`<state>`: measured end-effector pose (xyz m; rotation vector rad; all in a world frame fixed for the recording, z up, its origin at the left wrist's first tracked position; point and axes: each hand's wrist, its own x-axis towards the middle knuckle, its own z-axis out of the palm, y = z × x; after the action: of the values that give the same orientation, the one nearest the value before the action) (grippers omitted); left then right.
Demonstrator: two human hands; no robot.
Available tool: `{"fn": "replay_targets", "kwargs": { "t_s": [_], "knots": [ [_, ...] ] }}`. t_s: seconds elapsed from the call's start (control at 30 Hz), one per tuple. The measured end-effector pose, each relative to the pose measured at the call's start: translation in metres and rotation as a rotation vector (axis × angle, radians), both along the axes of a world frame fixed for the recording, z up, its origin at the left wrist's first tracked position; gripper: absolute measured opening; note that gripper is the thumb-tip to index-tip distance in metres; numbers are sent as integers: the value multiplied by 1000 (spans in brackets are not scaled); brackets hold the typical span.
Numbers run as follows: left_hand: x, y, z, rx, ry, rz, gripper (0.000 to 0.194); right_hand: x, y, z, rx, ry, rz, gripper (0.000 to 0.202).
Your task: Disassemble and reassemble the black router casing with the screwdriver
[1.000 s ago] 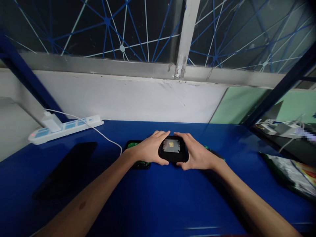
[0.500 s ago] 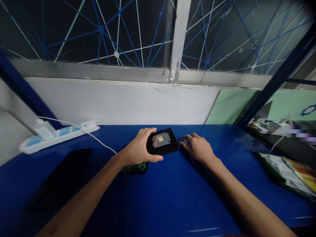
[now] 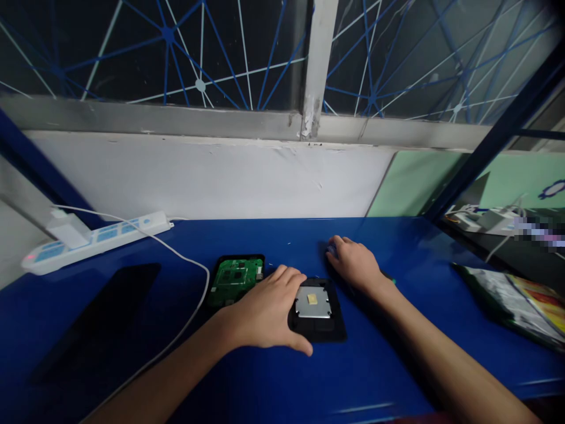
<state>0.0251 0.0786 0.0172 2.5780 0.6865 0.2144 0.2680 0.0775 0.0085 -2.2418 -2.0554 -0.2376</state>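
Note:
A black plastic cover [image 3: 338,330] lies on the blue table, inner side up, with a silver metal plate [image 3: 304,307] and a small yellowish pad [image 3: 312,299] on it. My left hand [image 3: 269,309] is at its left edge, fingers and thumb spread, gripping nothing. Just behind that hand sits a black case holding a green circuit board [image 3: 238,275], partly covered by the hand. My right hand [image 3: 353,262] rests on the table to the right, its fingers curled over a small dark bluish thing [image 3: 331,251] that is mostly hidden.
To the left lie a dark flat panel [image 3: 106,312] and a white power strip [image 3: 101,241] with a plugged-in adapter. Its white cable [image 3: 205,285] loops across the table beside the case. A shiny packet [image 3: 514,300] lies at the right. A wall with windows stands behind.
My left hand has brought the black cover down to the table and loosened its hold. The circuit board case is now more exposed. My right hand stays in about the same place.

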Motion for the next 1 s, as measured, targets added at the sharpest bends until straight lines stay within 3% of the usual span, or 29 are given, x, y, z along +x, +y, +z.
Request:
{"fn": "replay_targets", "kwargs": {
  "t_s": [0.33,0.47,0.57,0.67,0.83,1.0],
  "knots": [
    [4,33,1,70,-13,120,94,-2,1,-3,64,43,-17,35],
    [1,28,4,87,34,93,100,0,3,1,336,222,14,39],
    [-4,21,4,124,66,71,105,0,3,5,625,423,164,37],
    [-8,17,1,161,89,61,110,-1,1,5,769,579,291,36],
    [-10,14,1,191,107,32,112,-6,-1,-5,765,795,334,42],
    [-10,13,1,206,113,22,109,-10,-3,-10,732,863,354,43]
  ]
}}
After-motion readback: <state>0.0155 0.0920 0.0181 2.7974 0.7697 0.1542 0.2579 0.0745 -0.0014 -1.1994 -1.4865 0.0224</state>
